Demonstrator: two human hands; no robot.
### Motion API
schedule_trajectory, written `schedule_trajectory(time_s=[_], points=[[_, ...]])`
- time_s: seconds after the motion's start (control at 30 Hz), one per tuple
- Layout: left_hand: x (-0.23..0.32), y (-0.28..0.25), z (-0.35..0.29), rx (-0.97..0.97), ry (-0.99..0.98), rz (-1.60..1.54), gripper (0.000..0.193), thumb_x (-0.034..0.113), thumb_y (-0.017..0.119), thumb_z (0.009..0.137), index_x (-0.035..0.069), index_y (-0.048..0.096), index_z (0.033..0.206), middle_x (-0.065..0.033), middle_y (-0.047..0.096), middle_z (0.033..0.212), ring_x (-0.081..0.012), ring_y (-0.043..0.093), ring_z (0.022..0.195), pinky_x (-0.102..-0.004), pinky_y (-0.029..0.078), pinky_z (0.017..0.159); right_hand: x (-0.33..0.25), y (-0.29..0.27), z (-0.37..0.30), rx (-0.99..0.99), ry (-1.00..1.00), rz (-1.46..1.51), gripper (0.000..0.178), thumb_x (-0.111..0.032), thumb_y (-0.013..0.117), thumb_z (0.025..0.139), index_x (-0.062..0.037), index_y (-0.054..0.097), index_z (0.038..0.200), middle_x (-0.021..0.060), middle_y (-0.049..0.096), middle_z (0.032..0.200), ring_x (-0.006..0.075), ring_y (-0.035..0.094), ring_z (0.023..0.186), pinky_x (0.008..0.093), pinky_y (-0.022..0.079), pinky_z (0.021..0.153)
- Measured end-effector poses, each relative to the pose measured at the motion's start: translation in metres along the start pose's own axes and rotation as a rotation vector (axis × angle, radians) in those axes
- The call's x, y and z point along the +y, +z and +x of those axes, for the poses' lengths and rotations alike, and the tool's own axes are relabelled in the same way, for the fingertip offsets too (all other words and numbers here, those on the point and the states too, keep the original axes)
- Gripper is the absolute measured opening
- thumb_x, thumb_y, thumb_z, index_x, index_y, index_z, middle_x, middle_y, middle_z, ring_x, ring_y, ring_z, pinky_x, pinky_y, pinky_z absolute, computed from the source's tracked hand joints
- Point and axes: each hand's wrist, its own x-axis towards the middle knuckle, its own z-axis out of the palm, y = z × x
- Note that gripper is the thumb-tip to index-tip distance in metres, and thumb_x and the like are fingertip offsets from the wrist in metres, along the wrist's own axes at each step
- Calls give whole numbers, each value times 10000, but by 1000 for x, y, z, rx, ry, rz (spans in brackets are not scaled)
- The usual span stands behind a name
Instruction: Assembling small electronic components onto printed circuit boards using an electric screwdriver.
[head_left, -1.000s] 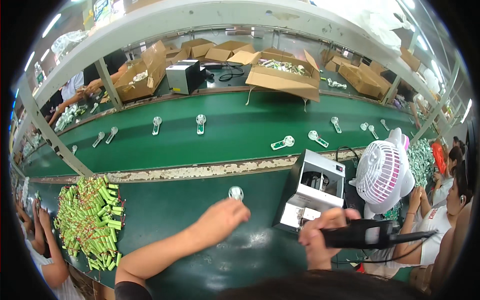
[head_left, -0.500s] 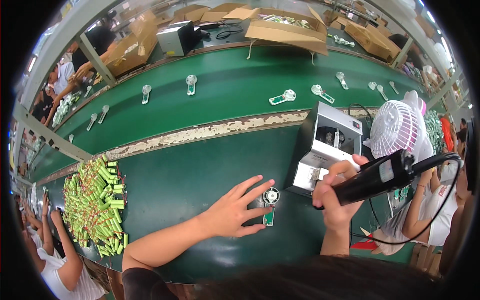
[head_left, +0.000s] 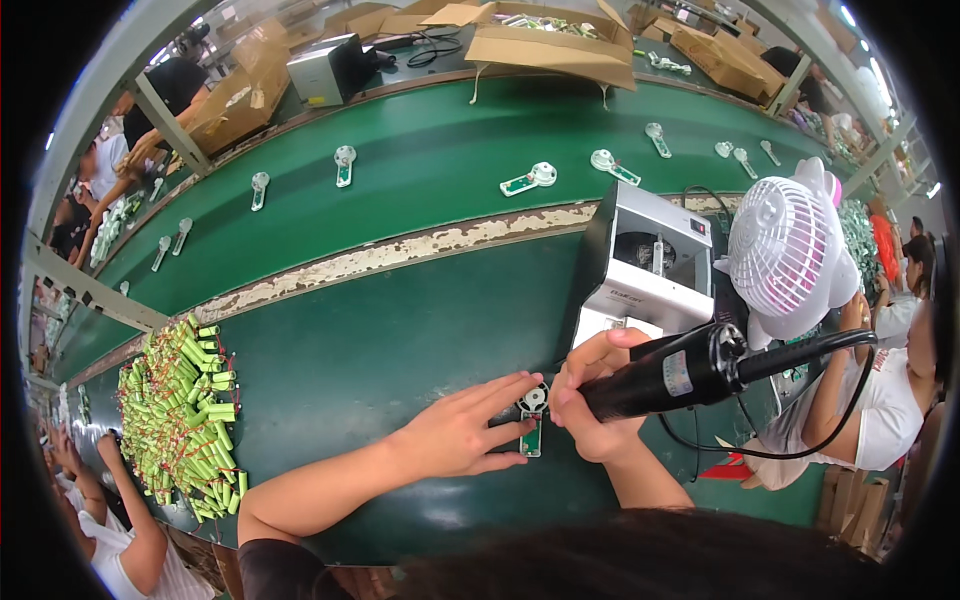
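Note:
A small white fan part with a green circuit board (head_left: 532,425) lies on the near green table (head_left: 400,340). My left hand (head_left: 462,437) rests flat beside it, with the fingertips touching its left side. My right hand (head_left: 592,405) grips a black electric screwdriver (head_left: 670,375), whose tip points down at the part's round white head. The tool's black cable (head_left: 800,400) trails off to the right.
A heap of green batteries with red wires (head_left: 180,415) lies at the left. A white-and-black machine box (head_left: 645,270) and a white desk fan (head_left: 785,250) stand to the right. Several more fan parts (head_left: 530,180) ride the far belt. Cardboard boxes (head_left: 540,40) line the back; other people sit around.
My view has tilted down and closer. My left hand has settled on the part, and my right hand has brought the screwdriver down from the right onto it.

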Motion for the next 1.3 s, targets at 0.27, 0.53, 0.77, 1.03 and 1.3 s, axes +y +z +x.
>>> schedule_trajectory(time_s=[0.27,0.53,0.77,1.03,1.3], points=[[-1,1,-9,-5,1,6,390,365,759,855,73,711,1109,-225,444,1496,-353,503,1356,-427,519,1023,7,6,-5,-77,-14,-16,757,211,573,760,-118,339,1401,100,564,922,130,602,720,274,517,694],[-2,1,-6,4,14,8,383,355,736,872,61,696,1114,-247,469,1460,-372,498,1353,-445,497,1044,12,6,-10,-95,1,-98,714,173,596,784,-120,337,1382,79,550,944,136,575,780,288,492,744],[-3,8,-6,-1,-5,6,362,372,738,873,64,710,1062,-245,495,1423,-370,506,1344,-441,494,1050,16,-2,-2,-255,-33,-146,698,148,605,837,-144,300,1392,134,519,966,149,585,689,278,542,618],[2,12,-7,41,-93,-194,206,220,807,800,62,742,915,-251,481,1429,-404,453,1376,-478,470,1069,11,-1,-1,-242,4,-125,730,172,605,805,-157,330,1395,129,542,952,136,585,698,263,529,613],[10,19,-7,117,-161,-278,147,123,828,732,42,760,834,-226,468,1459,-413,443,1377,-492,456,1072,7,-1,-2,-243,20,-108,745,189,625,783,-143,377,1402,119,561,943,149,611,759,270,540,645]])
